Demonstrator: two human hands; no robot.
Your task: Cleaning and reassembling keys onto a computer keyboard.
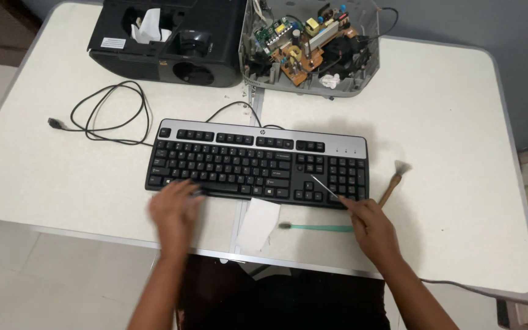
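Note:
A black and silver keyboard point(258, 165) lies across the middle of the white table point(453, 140). My left hand point(174, 215) is blurred, fingers spread, resting at the keyboard's front left edge and holding nothing. My right hand point(371, 229) pinches a thin pointed metal tool point(325, 187) whose tip reaches over the keys next to the number pad. A white cloth or paper point(259, 223) lies between my hands in front of the keyboard. A green toothbrush point(316, 227) lies beside it. A wooden-handled brush point(395, 180) rests just right of the keyboard.
A black opened device point(166, 40) and a grey case with exposed circuit boards point(310, 49) stand at the table's far edge. The keyboard's black cable point(108, 113) loops at the left. Another cable point(490, 293) runs off the lower right.

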